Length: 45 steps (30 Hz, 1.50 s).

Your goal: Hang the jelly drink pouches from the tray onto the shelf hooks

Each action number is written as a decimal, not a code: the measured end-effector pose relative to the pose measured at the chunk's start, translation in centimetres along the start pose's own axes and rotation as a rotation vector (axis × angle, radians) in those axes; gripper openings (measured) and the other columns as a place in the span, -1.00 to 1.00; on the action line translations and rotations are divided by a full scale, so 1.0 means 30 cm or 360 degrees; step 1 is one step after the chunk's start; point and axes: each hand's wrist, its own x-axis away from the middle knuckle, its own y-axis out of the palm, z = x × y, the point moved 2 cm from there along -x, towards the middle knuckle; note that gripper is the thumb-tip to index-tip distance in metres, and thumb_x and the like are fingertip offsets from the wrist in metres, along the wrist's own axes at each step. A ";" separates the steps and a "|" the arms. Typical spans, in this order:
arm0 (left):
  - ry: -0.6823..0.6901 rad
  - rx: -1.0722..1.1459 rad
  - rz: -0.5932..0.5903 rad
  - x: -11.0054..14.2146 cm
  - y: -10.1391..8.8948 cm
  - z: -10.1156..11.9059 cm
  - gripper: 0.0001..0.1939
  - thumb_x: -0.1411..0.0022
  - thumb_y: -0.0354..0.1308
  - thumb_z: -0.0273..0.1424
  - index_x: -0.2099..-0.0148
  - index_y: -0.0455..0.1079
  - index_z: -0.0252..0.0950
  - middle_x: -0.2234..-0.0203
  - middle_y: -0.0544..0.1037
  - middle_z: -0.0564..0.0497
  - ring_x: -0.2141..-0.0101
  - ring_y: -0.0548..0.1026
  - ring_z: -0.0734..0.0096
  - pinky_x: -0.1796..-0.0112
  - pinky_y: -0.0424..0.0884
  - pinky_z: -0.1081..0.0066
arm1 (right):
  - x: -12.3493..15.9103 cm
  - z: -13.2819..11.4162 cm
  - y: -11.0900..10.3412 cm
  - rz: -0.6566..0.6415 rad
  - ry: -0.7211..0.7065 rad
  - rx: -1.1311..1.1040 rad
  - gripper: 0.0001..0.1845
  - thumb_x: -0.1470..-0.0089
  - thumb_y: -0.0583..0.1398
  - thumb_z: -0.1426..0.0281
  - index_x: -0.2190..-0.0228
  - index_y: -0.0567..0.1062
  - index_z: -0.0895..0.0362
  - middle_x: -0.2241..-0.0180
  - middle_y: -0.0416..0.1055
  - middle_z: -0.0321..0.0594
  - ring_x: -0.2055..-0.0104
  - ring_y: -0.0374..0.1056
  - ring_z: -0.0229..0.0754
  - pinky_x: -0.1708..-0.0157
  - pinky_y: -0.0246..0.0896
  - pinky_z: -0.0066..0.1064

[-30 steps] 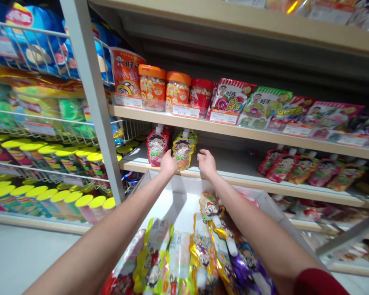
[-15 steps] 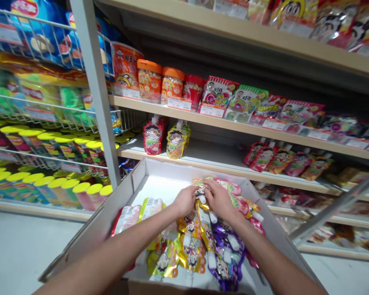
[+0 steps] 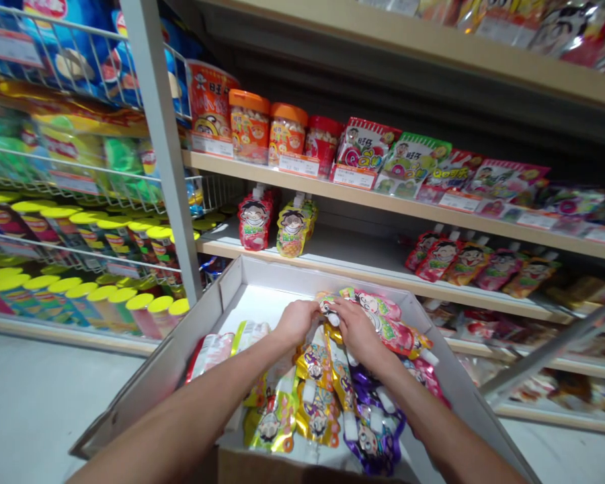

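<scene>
My left hand [image 3: 296,323] and my right hand [image 3: 357,331] meet over a shallow white cardboard box [image 3: 292,274]. Between them is an orange-gold spout pouch [image 3: 327,304] with a white cap, and both hands' fingers are closed on it. Gold pouches [image 3: 316,410] lie just below the hands, with purple pouches [image 3: 370,437] to their right. Yellow-green pouches [image 3: 272,423] lie left of the gold ones. Pink and red pouches [image 3: 383,312] are piled beside my right hand. My forearms cover part of the box's contents.
Behind the box, a shelf [image 3: 353,252] carries red pouches [image 3: 255,222] and yellow pouches [image 3: 291,232] at left, and several more pouches [image 3: 478,263] at right. A grey upright post [image 3: 169,148] separates it from wire racks holding yellow-lidded cans [image 3: 88,302].
The view has shifted slightly, so shelves and box sit a little differently. Both hands keep hold of the orange-gold pouch in about the same place.
</scene>
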 end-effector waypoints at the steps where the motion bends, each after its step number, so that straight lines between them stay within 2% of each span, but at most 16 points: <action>1: 0.0079 -0.0048 0.0039 -0.003 -0.016 0.006 -0.81 0.04 -0.02 -0.39 0.45 0.43 -0.27 0.52 0.50 -0.01 0.46 0.38 0.39 0.38 0.20 0.49 | -0.001 -0.002 -0.002 0.0000 0.0004 -0.0016 -0.56 0.14 -0.06 0.63 0.20 0.36 0.14 0.14 0.28 -0.15 0.07 0.15 -0.20 0.05 0.02 -0.27; 3: 0.0240 -0.0219 0.0125 -0.006 -0.050 0.022 -0.78 0.00 -0.05 -0.37 0.42 0.42 -0.26 0.52 0.49 0.01 0.48 0.38 0.41 0.42 0.19 0.50 | -0.001 -0.002 -0.004 0.0008 0.0023 -0.0038 -0.58 0.11 -0.06 0.59 0.18 0.34 0.15 0.14 0.28 -0.14 0.07 0.15 -0.18 0.05 0.02 -0.26; 5: 0.0293 -0.0303 0.0217 -0.007 -0.083 0.039 -0.78 -0.02 -0.06 -0.37 0.42 0.41 -0.25 0.52 0.48 0.03 0.47 0.37 0.43 0.43 0.18 0.51 | 0.002 0.000 -0.007 0.0077 0.0076 -0.0047 -0.61 0.08 -0.04 0.53 0.16 0.32 0.20 0.11 0.25 -0.08 0.04 0.12 -0.14 0.04 0.00 -0.23; 8: 0.0311 -0.0306 0.0373 -0.007 -0.123 0.061 -0.79 -0.03 -0.08 -0.39 0.43 0.38 -0.27 0.51 0.44 0.03 0.45 0.36 0.45 0.42 0.19 0.51 | 0.007 -0.004 -0.022 0.0311 0.0133 -0.0086 -0.62 0.05 -0.03 0.44 0.15 0.29 0.26 0.08 0.21 -0.01 0.01 0.08 -0.11 0.02 -0.05 -0.21; 10: 0.0260 -0.0240 0.0487 -0.008 -0.140 0.064 -0.79 -0.03 -0.09 -0.40 0.46 0.37 -0.29 0.53 0.42 0.02 0.46 0.34 0.46 0.42 0.19 0.51 | 0.006 -0.021 -0.033 0.0411 0.0140 -0.0161 -0.67 0.04 -0.03 0.41 0.19 0.32 0.22 0.13 0.26 -0.04 0.05 0.12 -0.13 0.04 -0.02 -0.24; 14: 0.0125 -0.0079 0.0610 -0.010 -0.142 0.054 -0.83 0.01 -0.07 -0.42 0.52 0.32 -0.31 0.58 0.39 0.04 0.50 0.32 0.47 0.44 0.19 0.50 | -0.016 -0.083 -0.028 0.0250 0.0229 -0.0334 -0.72 0.04 -0.03 0.39 0.27 0.35 0.16 0.26 0.36 -0.11 0.19 0.25 -0.15 0.18 0.10 -0.33; 18: -0.0057 0.0103 0.0640 -0.006 -0.125 0.055 -0.89 0.07 -0.06 -0.47 0.57 0.24 -0.31 0.67 0.34 0.09 0.58 0.30 0.52 0.52 0.18 0.53 | -0.062 -0.153 0.013 0.0019 0.0326 -0.0272 -0.71 0.12 0.05 0.35 0.28 0.36 0.15 0.33 0.40 -0.09 0.25 0.29 -0.07 0.27 0.11 -0.32; 23: -0.0155 0.0320 0.0598 0.001 -0.118 0.059 -0.95 0.14 -0.03 -0.50 0.58 0.21 -0.32 0.73 0.29 0.14 0.64 0.27 0.56 0.56 0.18 0.55 | -0.114 -0.200 0.053 -0.0091 0.0589 -0.0140 -0.74 0.19 0.05 0.46 0.34 0.33 0.19 0.44 0.41 -0.08 0.37 0.33 -0.07 0.45 0.08 -0.40; 27: -0.0072 0.0551 0.0443 -0.023 -0.121 0.022 -0.93 0.12 -0.03 -0.49 0.50 0.27 -0.34 0.66 0.36 0.10 0.57 0.34 0.52 0.49 0.25 0.52 | -0.133 -0.178 0.086 -0.0075 0.0621 -0.0262 -0.77 0.10 -0.05 0.52 0.37 0.34 0.20 0.45 0.40 -0.09 0.36 0.33 -0.15 0.45 0.07 -0.47; 29: -0.0110 0.0560 0.0592 -0.038 -0.137 -0.013 -0.85 0.09 -0.03 -0.49 0.40 0.31 -0.35 0.53 0.43 0.03 0.47 0.37 0.49 0.39 0.27 0.50 | -0.135 -0.150 0.107 -0.0026 0.0622 -0.0376 -0.78 0.05 -0.07 0.48 0.45 0.35 0.21 0.46 0.40 -0.09 0.37 0.32 -0.18 0.44 0.08 -0.47; 31: -0.0272 0.0553 0.0776 -0.045 -0.153 -0.053 -0.78 0.09 -0.02 -0.48 0.31 0.31 -0.37 0.40 0.44 -0.03 0.40 0.37 0.46 0.35 0.26 0.48 | -0.134 -0.125 0.129 0.0013 0.0637 -0.0541 -0.75 0.02 -0.09 0.42 0.51 0.35 0.21 0.50 0.39 -0.12 0.41 0.31 -0.21 0.46 0.10 -0.48; 33: -0.0424 0.0623 0.0679 -0.045 -0.156 -0.085 -0.80 0.08 0.00 -0.45 0.33 0.32 -0.39 0.41 0.45 -0.05 0.42 0.37 0.45 0.39 0.26 0.48 | -0.129 -0.114 0.145 0.0008 0.0666 -0.0779 -0.73 0.01 -0.10 0.38 0.51 0.35 0.21 0.54 0.38 -0.17 0.49 0.30 -0.25 0.53 0.13 -0.50; 35: -0.0501 0.0757 0.0414 -0.037 -0.150 -0.100 -0.83 0.06 0.01 -0.38 0.43 0.33 -0.40 0.55 0.44 -0.01 0.52 0.35 0.48 0.48 0.24 0.49 | -0.123 -0.116 0.151 -0.0041 0.0748 -0.1050 -0.73 0.02 -0.09 0.35 0.49 0.34 0.21 0.56 0.37 -0.20 0.55 0.28 -0.27 0.61 0.14 -0.51; 37: -0.0548 0.0905 0.0228 -0.024 -0.151 -0.096 -0.79 0.07 0.04 -0.32 0.50 0.31 -0.41 0.65 0.40 0.04 0.60 0.30 0.53 0.53 0.21 0.51 | -0.121 -0.127 0.141 -0.0089 0.0869 -0.1348 -0.74 0.04 -0.07 0.33 0.46 0.32 0.22 0.54 0.36 -0.21 0.58 0.28 -0.27 0.69 0.16 -0.50; 41: -0.0524 0.1143 0.0136 -0.017 -0.183 -0.045 -0.73 0.14 0.11 -0.25 0.48 0.32 -0.41 0.64 0.39 0.07 0.59 0.28 0.58 0.54 0.18 0.55 | -0.143 -0.140 0.076 -0.0022 0.0962 -0.1882 -0.77 0.08 -0.01 0.29 0.45 0.31 0.21 0.49 0.37 -0.22 0.48 0.31 -0.23 0.69 0.26 -0.46; 45: -0.0347 0.1218 0.0144 -0.068 -0.210 0.019 -0.71 0.18 0.13 -0.26 0.45 0.35 -0.41 0.60 0.41 0.04 0.56 0.31 0.55 0.52 0.20 0.54 | -0.201 -0.109 -0.003 0.0122 0.0974 -0.2048 -0.80 0.10 0.03 0.32 0.45 0.32 0.20 0.48 0.37 -0.22 0.47 0.31 -0.25 0.65 0.30 -0.43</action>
